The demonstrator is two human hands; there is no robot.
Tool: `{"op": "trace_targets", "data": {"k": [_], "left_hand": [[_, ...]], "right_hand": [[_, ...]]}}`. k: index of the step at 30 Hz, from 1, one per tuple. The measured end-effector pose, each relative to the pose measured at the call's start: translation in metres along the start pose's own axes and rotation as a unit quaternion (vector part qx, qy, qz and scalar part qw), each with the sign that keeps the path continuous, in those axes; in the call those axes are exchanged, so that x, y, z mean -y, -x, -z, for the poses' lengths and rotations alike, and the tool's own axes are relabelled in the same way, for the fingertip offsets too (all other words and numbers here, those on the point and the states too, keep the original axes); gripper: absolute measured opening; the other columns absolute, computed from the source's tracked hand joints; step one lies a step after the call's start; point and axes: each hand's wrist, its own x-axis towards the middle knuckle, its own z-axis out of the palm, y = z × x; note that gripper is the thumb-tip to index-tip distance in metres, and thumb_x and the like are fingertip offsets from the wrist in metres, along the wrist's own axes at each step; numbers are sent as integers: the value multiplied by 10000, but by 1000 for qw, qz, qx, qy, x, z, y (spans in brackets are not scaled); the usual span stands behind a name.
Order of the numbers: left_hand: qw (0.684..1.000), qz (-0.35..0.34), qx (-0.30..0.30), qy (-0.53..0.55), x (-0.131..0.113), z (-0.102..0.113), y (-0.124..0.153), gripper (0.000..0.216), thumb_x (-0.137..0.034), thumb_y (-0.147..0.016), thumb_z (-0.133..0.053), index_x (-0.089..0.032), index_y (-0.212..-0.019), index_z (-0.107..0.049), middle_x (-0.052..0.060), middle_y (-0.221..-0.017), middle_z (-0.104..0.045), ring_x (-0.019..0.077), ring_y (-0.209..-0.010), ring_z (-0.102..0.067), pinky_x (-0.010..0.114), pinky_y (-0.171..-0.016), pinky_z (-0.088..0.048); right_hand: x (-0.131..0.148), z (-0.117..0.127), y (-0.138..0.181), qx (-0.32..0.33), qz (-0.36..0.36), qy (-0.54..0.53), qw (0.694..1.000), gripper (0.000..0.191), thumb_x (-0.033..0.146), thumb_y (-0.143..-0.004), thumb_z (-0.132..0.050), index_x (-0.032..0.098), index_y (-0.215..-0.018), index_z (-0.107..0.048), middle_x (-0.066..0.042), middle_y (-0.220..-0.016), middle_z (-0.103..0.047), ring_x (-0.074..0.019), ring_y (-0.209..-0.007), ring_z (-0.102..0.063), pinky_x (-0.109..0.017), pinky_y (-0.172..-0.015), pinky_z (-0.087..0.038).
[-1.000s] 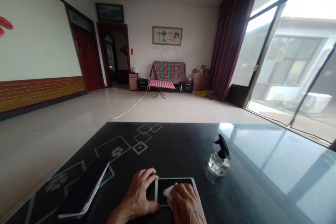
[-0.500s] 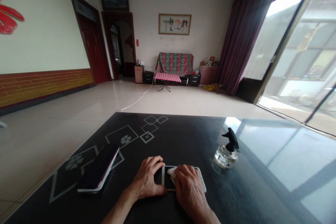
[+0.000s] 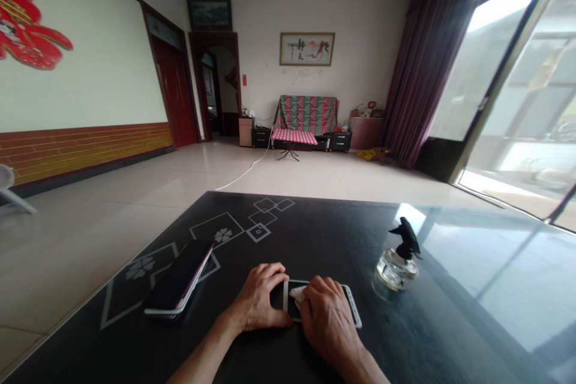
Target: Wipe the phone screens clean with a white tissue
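A smartphone (image 3: 353, 307) with a white frame and dark screen lies flat on the black table, its long side running left to right. My left hand (image 3: 258, 300) grips its left end, with thumb at the near corner and fingers at the far one. A crumpled white tissue (image 3: 297, 294) is bunched under the fingers of my right hand (image 3: 327, 315), which presses it on the screen. That hand covers much of the phone and part of the tissue.
On the glossy black table (image 3: 333, 228), a clear spray bottle (image 3: 398, 267) with a black trigger head stands to the right. A dark flip case or wallet-like item (image 3: 180, 282) lies to the left. Beyond are a checked-cloth small table (image 3: 294, 137) and a glass door.
The view has shifted slightly, moving the whole scene right in the picture. Both hands stay at the phone, the right one still pressing the tissue on the screen.
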Motion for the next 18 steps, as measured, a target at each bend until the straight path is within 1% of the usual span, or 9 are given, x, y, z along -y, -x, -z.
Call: {"op": "trace_targets", "data": {"k": [6, 10, 13, 18], "left_hand": [[1000, 4, 18, -4, -1, 4, -1, 737, -427, -444, -841, -246, -1128, -632, 51, -1262, -545, 300, -1111, -502, 425, -981, -408], [999, 2, 32, -6, -3, 7, -1, 745, -445, -464, -838, -240, -1148, -624, 55, -1284, -532, 302, -1128, -489, 430, -993, -396], [999, -2, 36, -4, -1, 7, -1, 752, -427, -457, -834, -258, -1157, -618, 50, -1291, -525, 307, -1140, -482, 436, -997, -392], [999, -8, 40, 16, 6, 5, -1, 776, -410, -464, -822, -254, -1189, -596, 60, -1312, -508, 311, -1162, -472, 441, -1014, -371]], "right_hand": [[8, 4, 1, 4, 18, 14, 1000, 183, 120, -763, -543, 189, -595, -566, -20, -720, -556, -142, -694, -478, -289, -684, -301], [7, 7, 3, 14, 24, 15, 999, 203, 144, -772, -546, 187, -573, -548, -16, -695, -545, -137, -678, -475, -285, -682, -304], [3, 6, 3, 6, 33, 8, 999, 194, 136, -813, -514, 192, -638, -578, -13, -747, -567, -137, -712, -487, -277, -694, -311], [-3, 2, 1, 1, 42, -10, 999, 188, 159, -878, -487, 230, -864, -660, -18, -903, -624, -156, -829, -524, -279, -760, -338]]}}
